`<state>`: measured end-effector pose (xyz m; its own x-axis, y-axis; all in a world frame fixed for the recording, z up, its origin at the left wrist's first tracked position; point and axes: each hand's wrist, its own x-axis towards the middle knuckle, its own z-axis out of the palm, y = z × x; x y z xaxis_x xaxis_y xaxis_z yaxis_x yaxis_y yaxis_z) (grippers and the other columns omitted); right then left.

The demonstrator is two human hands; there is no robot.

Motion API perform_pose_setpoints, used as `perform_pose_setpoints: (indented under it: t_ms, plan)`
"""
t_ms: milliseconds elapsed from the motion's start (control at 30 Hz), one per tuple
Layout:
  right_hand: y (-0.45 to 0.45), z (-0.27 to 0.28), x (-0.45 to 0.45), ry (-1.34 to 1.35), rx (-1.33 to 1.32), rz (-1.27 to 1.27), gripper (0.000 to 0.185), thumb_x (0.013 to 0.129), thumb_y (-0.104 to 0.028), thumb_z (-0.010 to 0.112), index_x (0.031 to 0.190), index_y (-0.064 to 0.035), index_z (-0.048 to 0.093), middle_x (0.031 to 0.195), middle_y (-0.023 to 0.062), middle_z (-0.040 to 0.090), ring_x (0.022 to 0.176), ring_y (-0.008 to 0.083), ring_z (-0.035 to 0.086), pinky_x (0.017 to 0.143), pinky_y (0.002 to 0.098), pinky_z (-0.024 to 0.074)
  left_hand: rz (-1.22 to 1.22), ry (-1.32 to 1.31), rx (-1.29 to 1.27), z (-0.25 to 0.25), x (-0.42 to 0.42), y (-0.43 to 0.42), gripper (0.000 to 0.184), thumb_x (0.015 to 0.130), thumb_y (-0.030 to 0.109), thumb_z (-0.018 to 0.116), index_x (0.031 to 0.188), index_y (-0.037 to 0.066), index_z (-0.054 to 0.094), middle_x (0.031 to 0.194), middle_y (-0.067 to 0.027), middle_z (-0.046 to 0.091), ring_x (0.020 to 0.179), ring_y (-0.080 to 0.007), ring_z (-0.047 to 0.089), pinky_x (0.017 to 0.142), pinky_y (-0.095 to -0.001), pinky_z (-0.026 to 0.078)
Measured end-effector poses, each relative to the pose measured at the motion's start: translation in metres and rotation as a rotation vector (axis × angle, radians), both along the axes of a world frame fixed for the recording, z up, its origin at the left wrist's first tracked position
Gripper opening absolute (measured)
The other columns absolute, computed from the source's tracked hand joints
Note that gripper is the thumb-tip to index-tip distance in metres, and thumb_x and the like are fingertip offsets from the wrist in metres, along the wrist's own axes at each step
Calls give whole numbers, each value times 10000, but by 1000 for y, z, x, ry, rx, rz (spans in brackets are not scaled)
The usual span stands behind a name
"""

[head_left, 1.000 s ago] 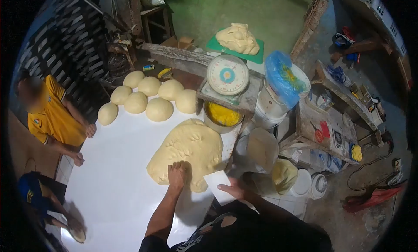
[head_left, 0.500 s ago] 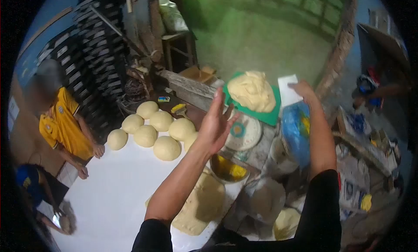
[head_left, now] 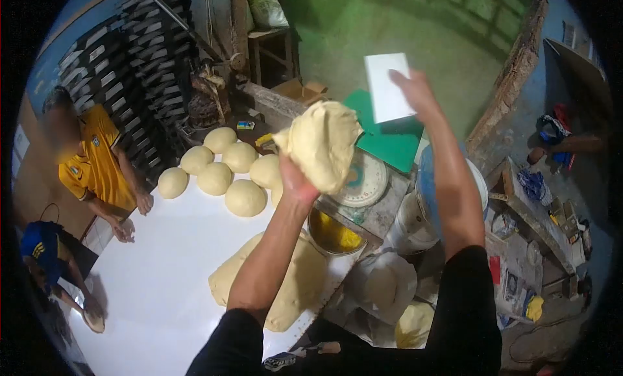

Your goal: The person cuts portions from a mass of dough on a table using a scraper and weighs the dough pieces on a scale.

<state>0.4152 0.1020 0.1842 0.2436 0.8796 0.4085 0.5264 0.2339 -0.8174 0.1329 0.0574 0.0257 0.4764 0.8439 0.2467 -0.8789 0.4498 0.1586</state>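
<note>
A lump of pale dough rests on my left hand, lifted in front of the dial scale. My right hand grips a flat white scraper above the green board on top of the scale. No dough lies on the visible part of that board. The large dough mass is on the white table, below my left forearm. Several round dough balls are grouped at the table's far side. Beside the scale stands a pot of yellow fat.
A person in a yellow shirt stands at the table's left edge. Another person in blue has a hand near the table's lower left. Buckets stand right of the scale, and a cluttered wooden bench is farther right.
Both my hands rose from the large dough to the scale. The lump has come off the green board onto my left hand, while the scraper moved from the board's right side to above it.
</note>
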Motion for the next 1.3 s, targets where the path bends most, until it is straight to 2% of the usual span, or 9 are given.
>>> perform_pose_setpoints:
  t_ms: [133, 467, 533, 700, 900, 1100, 1200, 1267, 1300]
  plan:
    - [20, -50, 94, -193, -479, -104, 392, 925, -286, 722, 1101, 64, 724, 913, 133, 745, 756, 206, 699, 664, 376, 553, -36, -117, 27, -17, -19, -27, 710, 1041, 582, 375, 1552, 93, 432, 1586, -154, 451, 1429, -371, 451, 1220, -547, 323]
    - [-16, -43, -86, -550, -539, 239, 441, 887, -325, 741, 1021, 94, 732, 866, 181, 749, 781, 276, 713, 737, 428, 561, 86, -69, -99, -53, 11, -29, 708, 1035, 597, 370, 1557, 122, 424, 1575, -134, 464, 1413, -372, 464, 1192, -530, 366]
    - [-45, -63, -142, -976, -278, 246, 439, 886, -344, 746, 985, 84, 730, 861, 176, 749, 759, 273, 712, 727, 428, 560, 172, -37, -182, -64, -1, -39, 697, 1044, 584, 350, 1568, 127, 403, 1576, -125, 461, 1412, -368, 461, 1191, -530, 365]
    - [-48, -32, -68, -319, -296, 100, 400, 923, -365, 729, 941, 34, 735, 776, 149, 736, 668, 227, 703, 638, 387, 553, -46, -522, -32, -129, -128, -91, 655, 1047, 550, 382, 1546, 126, 412, 1549, -97, 467, 1428, -300, 434, 1201, -519, 351]
    - [20, -60, 157, -399, -576, -159, 602, 889, -434, 719, 1241, 51, 661, 1036, 160, 736, 859, 305, 684, 822, 503, 526, 611, 188, -67, -149, -281, -166, 602, 1040, 529, 432, 1451, 95, 498, 1419, -121, 564, 1295, -313, 543, 1084, -509, 459]
    - [-61, -70, -31, 97, -330, 260, 371, 1023, -301, 640, 1254, -11, 639, 1068, 87, 721, 889, 153, 709, 788, 326, 588, 1278, 698, -532, -176, -524, -301, 588, 1053, 523, 481, 1456, 95, 483, 1381, -133, 580, 1242, -307, 596, 1009, -455, 543]
    - [-93, -225, -54, -120, -347, 576, 424, 1071, -325, 517, 1377, -40, 586, 1326, 131, 650, 1137, 210, 647, 1052, 358, 472, 1418, 2305, -394, -279, -630, -326, 824, 983, 552, 589, 1604, 104, 287, 1500, -277, 462, 1336, -397, 524, 1055, -491, 494]
    - [-191, -261, -146, -399, -342, 641, 391, 1030, -358, 543, 1206, -35, 674, 1232, 103, 679, 1088, 226, 636, 1020, 419, 452, 422, 2745, -799, -328, -632, -337, 945, 954, 555, 634, 1645, 105, 172, 1598, -327, 317, 1451, -461, 378, 1147, -565, 376]
    - [-241, -278, -194, -534, -326, 673, 395, 1009, -375, 556, 1121, -32, 718, 1185, 89, 693, 1064, 234, 631, 1004, 450, 442, 688, 2895, -699, -297, -588, -334, 965, 932, 541, 678, 1648, 122, 186, 1626, -314, 275, 1483, -487, 299, 1177, -581, 305]
